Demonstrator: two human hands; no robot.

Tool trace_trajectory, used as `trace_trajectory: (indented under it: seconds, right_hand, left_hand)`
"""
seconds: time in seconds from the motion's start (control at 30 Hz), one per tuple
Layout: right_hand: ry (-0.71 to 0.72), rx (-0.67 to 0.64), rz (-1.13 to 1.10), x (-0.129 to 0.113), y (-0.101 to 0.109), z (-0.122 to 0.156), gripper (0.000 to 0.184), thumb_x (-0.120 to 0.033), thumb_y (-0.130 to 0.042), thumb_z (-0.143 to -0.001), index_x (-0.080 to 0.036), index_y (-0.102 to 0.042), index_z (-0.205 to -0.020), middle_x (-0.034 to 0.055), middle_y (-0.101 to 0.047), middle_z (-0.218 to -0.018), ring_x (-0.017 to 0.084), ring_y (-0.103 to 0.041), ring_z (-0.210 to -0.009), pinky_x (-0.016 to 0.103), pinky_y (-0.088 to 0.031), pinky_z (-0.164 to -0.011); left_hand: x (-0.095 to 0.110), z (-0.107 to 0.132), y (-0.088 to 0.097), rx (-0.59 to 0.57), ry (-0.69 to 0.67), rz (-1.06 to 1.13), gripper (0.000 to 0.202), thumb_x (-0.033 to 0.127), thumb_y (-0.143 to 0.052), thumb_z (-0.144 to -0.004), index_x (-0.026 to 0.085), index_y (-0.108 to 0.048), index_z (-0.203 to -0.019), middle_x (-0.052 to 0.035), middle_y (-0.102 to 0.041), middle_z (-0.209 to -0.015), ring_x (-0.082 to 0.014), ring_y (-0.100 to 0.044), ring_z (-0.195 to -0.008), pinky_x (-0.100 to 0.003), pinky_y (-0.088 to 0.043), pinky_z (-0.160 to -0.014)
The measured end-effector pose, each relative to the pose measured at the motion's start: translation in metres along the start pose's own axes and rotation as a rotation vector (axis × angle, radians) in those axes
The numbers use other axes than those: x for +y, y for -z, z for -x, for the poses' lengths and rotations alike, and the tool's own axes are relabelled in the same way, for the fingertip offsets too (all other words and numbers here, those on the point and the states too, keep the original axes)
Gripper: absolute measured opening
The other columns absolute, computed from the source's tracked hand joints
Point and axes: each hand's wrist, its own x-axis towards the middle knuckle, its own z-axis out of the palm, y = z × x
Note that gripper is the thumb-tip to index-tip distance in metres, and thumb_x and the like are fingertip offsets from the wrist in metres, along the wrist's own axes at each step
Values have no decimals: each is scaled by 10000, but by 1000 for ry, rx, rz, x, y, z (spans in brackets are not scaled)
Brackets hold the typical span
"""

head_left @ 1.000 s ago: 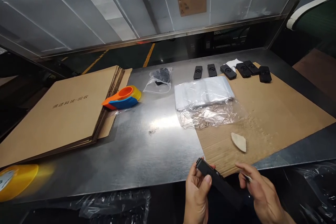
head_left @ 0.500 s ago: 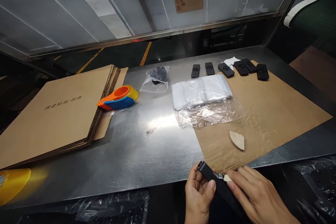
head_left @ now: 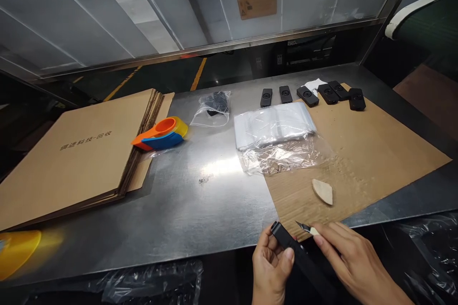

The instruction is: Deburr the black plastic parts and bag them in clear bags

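My left hand [head_left: 271, 267] grips a narrow black plastic part [head_left: 282, 235] between thumb and fingers, just off the table's front edge. In my right hand [head_left: 352, 259] is a craft knife [head_left: 307, 228] with a pale handle, its pointed blade aimed left toward the black part and apart from it. Dark clothing behind makes the lower end of the part hard to make out. Beyond the hands, a tan wedge-shaped pad [head_left: 323, 191] lies on a flat cardboard sheet [head_left: 390, 152].
Several black plastic housings [head_left: 285, 94] line the back of the metal table [head_left: 193, 209]. A stack of clear plastic bags [head_left: 275, 126] lies mid-table, near a bagged black item [head_left: 215, 103]. To the left are an orange-and-blue tape dispenser [head_left: 162, 134] and stacked flattened cartons [head_left: 82, 147].
The knife blade has come away from the black part, moving slightly up and to the right with my right hand. My left hand keeps its hold almost unmoved.
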Motion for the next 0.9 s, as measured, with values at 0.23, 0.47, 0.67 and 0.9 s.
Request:
trace_trajectory:
  seconds: [0.23, 0.47, 0.67, 0.9]
  right_hand:
    - [146, 46, 43, -16, 9, -3, 264, -238, -384, -936, -223, -582, -1110, 29, -642, -788, 162, -608, -711, 264, -476, -614]
    - [174, 58, 76, -17, 9, -3, 268, -229, -382, -938, -226, -568, -1132, 28, -641, -795, 161, -606, -716, 259, -471, -613]
    - [23, 23, 121, 2, -7, -3, 291, -292, -345, -954, -218, -611, -1048, 38, -660, -796, 179, -633, -739, 286, -496, -637]
    - [-166, 216, 259, 57, -4, -18, 319, -364, -330, -955, -257, -569, -1138, 30, -668, -1066, 177, -629, -955, 268, -509, -742]
  left_hand:
    - [-1, 1, -4, -3, 0, 40, 540, 356, -803, -545, 158, -590, -999, -127, -710, -957, -258, -661, -876, -327, -510, -768]
    - [-1, 2, -4, -29, -3, 30, 546, 369, -799, -552, 157, -590, -1009, -134, -708, -964, -258, -660, -879, -325, -505, -773]
    - [-9, 2, 3, -29, -29, -24, 564, 395, -798, -550, 147, -586, -1011, -133, -716, -875, -235, -663, -801, -292, -505, -711]
    - [-11, -12, 4, 51, 166, 134, 725, 421, -803, -562, 228, -492, -1188, -49, -685, -742, -199, -661, -637, -236, -471, -495]
